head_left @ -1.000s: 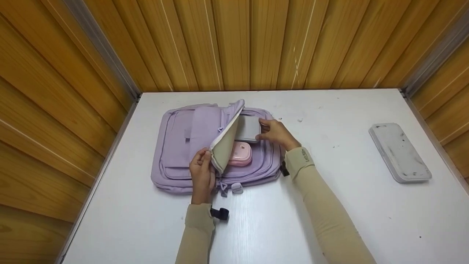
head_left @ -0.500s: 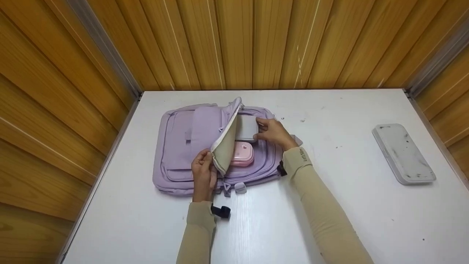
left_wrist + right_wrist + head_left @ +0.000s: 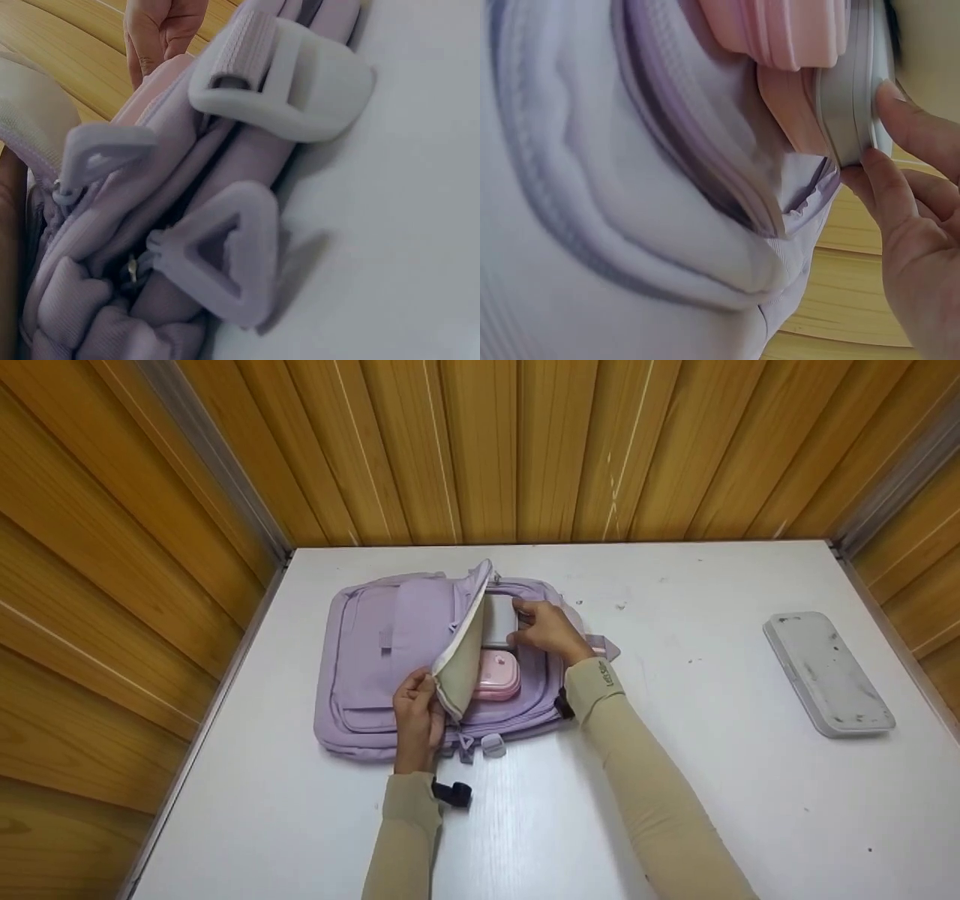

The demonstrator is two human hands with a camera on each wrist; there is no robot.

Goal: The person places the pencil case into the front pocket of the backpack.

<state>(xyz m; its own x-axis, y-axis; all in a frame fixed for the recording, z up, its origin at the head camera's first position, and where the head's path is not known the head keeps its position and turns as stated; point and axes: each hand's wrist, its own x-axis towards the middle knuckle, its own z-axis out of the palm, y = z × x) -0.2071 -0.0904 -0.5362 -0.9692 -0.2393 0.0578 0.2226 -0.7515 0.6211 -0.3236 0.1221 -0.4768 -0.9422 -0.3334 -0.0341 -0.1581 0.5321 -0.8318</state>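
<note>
A lilac backpack (image 3: 367,660) lies flat on the white table, its front pocket partly unzipped. My left hand (image 3: 416,716) pinches the edge of the pocket flap (image 3: 459,675) and holds it up. My right hand (image 3: 551,631) grips the right end of a flat grey case (image 3: 498,621), whose left part is hidden behind the flap. Beside that case, nearer me, a small pink case (image 3: 498,671) lies in the pocket, also partly covered. In the right wrist view, thumb and fingers pinch the grey case (image 3: 847,112), with a peach-coloured layer (image 3: 795,112) next to it.
A scuffed grey-white oblong box (image 3: 829,675) lies on the table (image 3: 750,810) at the right. A strap buckle (image 3: 493,745) and a zip pull (image 3: 466,744) hang at the bag's near side. Wooden panels (image 3: 555,450) stand behind the table.
My right hand has moved left with the grey case, which now sits further under the flap. My left hand still holds the flap in much the same spot.
</note>
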